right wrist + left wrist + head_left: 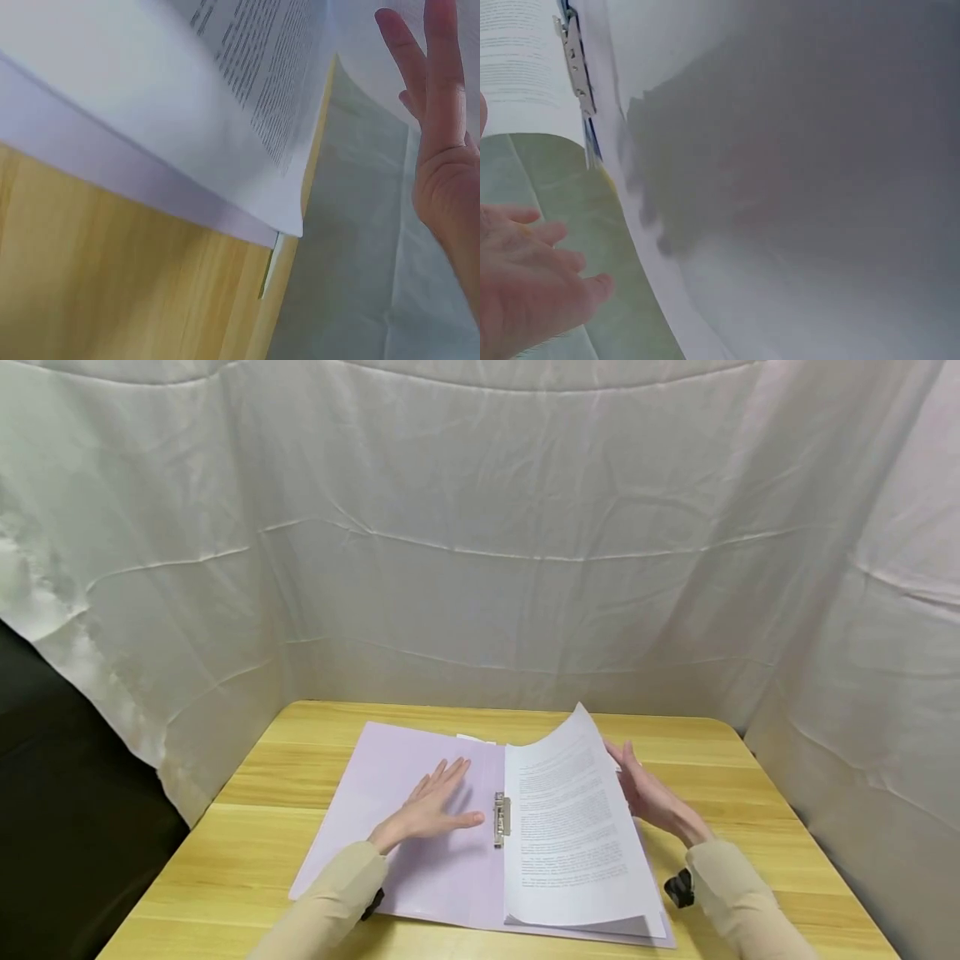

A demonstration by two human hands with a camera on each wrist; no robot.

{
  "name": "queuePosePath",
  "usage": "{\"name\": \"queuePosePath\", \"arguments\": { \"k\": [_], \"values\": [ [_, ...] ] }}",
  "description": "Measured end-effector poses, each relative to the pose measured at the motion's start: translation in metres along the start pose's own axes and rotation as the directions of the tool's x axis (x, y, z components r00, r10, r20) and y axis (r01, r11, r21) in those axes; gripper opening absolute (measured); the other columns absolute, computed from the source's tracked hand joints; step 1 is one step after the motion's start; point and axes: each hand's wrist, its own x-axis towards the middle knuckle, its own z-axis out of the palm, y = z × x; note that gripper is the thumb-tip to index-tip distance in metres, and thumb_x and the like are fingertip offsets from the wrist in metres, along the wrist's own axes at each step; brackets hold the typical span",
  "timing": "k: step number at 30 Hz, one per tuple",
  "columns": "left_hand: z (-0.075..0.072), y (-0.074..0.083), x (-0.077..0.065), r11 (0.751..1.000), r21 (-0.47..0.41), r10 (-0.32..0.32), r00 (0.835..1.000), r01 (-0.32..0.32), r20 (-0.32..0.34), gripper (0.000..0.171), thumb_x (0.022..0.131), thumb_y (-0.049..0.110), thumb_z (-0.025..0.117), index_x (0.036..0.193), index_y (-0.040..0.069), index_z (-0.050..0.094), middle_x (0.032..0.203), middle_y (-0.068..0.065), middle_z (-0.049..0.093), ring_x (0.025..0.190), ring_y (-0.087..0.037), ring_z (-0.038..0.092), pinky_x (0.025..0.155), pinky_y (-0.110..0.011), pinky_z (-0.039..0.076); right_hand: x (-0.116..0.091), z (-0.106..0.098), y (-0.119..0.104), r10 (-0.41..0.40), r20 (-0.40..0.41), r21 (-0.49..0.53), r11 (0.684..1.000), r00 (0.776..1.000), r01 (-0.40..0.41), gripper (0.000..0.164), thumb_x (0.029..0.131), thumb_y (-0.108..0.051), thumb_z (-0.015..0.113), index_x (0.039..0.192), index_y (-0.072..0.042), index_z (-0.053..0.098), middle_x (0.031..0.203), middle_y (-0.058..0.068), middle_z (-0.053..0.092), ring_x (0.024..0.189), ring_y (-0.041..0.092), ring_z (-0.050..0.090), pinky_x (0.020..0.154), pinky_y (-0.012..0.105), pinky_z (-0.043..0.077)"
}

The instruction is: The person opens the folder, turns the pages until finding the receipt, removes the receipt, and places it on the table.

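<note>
While the folder is laid open on the surface, the left hand is held over it, fingers spread; the right hand (fingers extended) is placed beside the raised page.

A lilac folder lies open on the wooden bench, low in the centre of the frame. The person's left hand spreads its fingers over the left cover, near the metal clip. Right of centre, a printed sheet curls up at its top corner, the right hand at its outer edge.
</note>
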Motion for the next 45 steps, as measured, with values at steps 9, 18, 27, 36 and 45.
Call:
{"name": "queuePosePath", "arguments": {
  "k": [9, 18, 27, 36, 45],
  "values": [
    [-0.005, 0.007, 0.0, 0.998, -0.055, 0.01, 1.0, -0.01, -0.005, 0.099, 0.091, 0.055, 0.066, 0.162, 0.008, 0.015, 0.169, -0.016, 0.014, 0.157, -0.042, 0.006, 0.126, -0.065, 0.008, 0.004, 0.015, -0.008, -0.035, 0.058, 0.022, 0.999, 0.998, 0.034, 0.068, 0.1, -0.057, -0.009, 0.16, -0.025, -0.017, 0.127, 0.009, 0.066, 0.099, 0.016, 0.071, 0.07, 0.025, 0.059],
    [-0.005, 0.014, 0.002, 0.99, -0.134, 0.039, 0.999, -0.038, 0.0, 0.102, 0.091, 0.06, 0.063, 0.162, 0.006, 0.013, 0.17, -0.016, 0.013, 0.157, -0.043, 0.005, 0.126, -0.066, 0.007, 0.012, 0.037, -0.019, 0.037, -0.018, -0.105, 0.994, 0.999, -0.039, 0.069, 0.1, -0.061, -0.007, 0.161, -0.03, -0.014, 0.143, 0.031, 0.049, 0.092, 0.016, 0.073, 0.06, 0.02, 0.055],
    [-0.007, 0.024, 0.004, 0.967, -0.255, 0.036, 0.999, -0.03, 0.018, 0.102, 0.091, 0.065, 0.06, 0.163, 0.013, 0.009, 0.17, -0.017, 0.008, 0.157, -0.042, 0.002, 0.125, -0.066, 0.006, 0.02, 0.051, -0.02, 0.036, -0.065, -0.218, 0.975, 0.997, -0.049, 0.071, 0.101, -0.063, -0.002, 0.162, -0.027, -0.01, 0.157, 0.039, 0.026, 0.1, 0.029, 0.074, 0.068, 0.032, 0.062],
    [-0.007, 0.033, 0.007, 0.938, -0.347, 0.036, 0.999, -0.027, 0.018, 0.097, 0.094, 0.061, 0.059, 0.164, 0.019, 0.007, 0.17, -0.017, 0.007, 0.158, -0.039, 0.01, 0.125, -0.065, 0.015, 0.028, 0.062, -0.018, 0.054, -0.078, -0.252, 0.965, 0.996, -0.072, 0.066, 0.102, -0.064, 0.001, 0.162, -0.038, -0.001, 0.167, 0.028, 0.012, 0.131, 0.056, 0.051, 0.081, 0.052, 0.063],
    [-0.008, 0.039, 0.01, 0.884, -0.46, 0.107, 0.994, -0.083, 0.027, 0.089, 0.099, 0.053, 0.056, 0.163, 0.014, 0.008, 0.17, -0.011, 0.014, 0.158, -0.034, 0.01, 0.126, -0.062, 0.015, 0.034, 0.067, -0.014, 0.058, -0.069, -0.285, 0.956, 0.996, -0.075, 0.061, 0.104, -0.061, 0.002, 0.162, -0.04, 0.003, 0.169, 0.019, 0.012, 0.136, 0.055, 0.045, 0.083, 0.056, 0.061]
  ]
}}
